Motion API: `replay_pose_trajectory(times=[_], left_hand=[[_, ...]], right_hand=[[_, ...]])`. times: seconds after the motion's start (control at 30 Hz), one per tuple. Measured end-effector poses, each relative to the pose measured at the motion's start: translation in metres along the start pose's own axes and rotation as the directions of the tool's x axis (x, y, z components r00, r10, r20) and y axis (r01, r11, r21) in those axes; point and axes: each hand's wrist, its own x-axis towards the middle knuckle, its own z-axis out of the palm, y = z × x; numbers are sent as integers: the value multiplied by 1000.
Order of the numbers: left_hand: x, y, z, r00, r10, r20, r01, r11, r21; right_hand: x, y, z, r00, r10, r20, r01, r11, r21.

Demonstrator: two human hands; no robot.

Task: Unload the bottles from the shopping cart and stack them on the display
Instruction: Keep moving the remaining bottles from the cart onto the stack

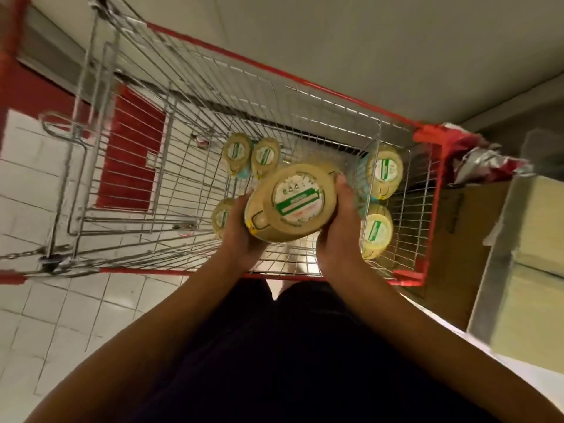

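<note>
Currently, the head view looks straight down into the shopping cart (425, 209), a wire basket with a red rim.

1. Held bottle (290, 203): a large tan bottle with a round white-and-green label. It is held over the middle of the cart basket, above the cart's wire floor and tilted toward the cart's left side.
2. Left hand (244, 236): its grip is clamped on the bottle's lower left side, with the fingers curled beneath the body.
3. Right hand (341, 227): its grip is clamped on the bottle's right side, with the thumb lying along the upper edge.
4. Remaining stock: five more bottles (385, 170) stand upright inside the cart. Two stand side by side toward the cart's far wall, two sit against its right wall, and one is partly hidden behind the left hand.
5. Surroundings: a cardboard box (451, 239) sits just outside the cart's right wall. A white tiled floor (45, 331) lies under and to the left of the cart.
</note>
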Motion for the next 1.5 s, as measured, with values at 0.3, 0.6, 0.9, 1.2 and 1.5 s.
replay_pose_trajectory(times=[0.3, 0.6, 0.9, 1.2, 1.5], left_hand=[[-46, 9, -19, 991, -137, -6, 133, 951, 278], [-97, -28, 16, 959, -198, 203, 84, 881, 466], [-153, -134, 95, 857, -487, 170, 246, 676, 694], [-212, -273, 144, 833, -514, 202, 143, 554, 820], [-232, -348, 223, 719, -595, 359, -94, 428, 899]], right_hand=[[-87, 32, -3, 987, -1, -162, 41, 969, 245], [-176, 51, -46, 910, -125, -395, 276, 894, 354], [-251, 70, -160, 755, -206, -623, 507, 786, 354], [-328, 69, -303, 657, -265, -706, 574, 782, 241], [-352, 30, -398, 586, -344, -734, 660, 728, 186]])
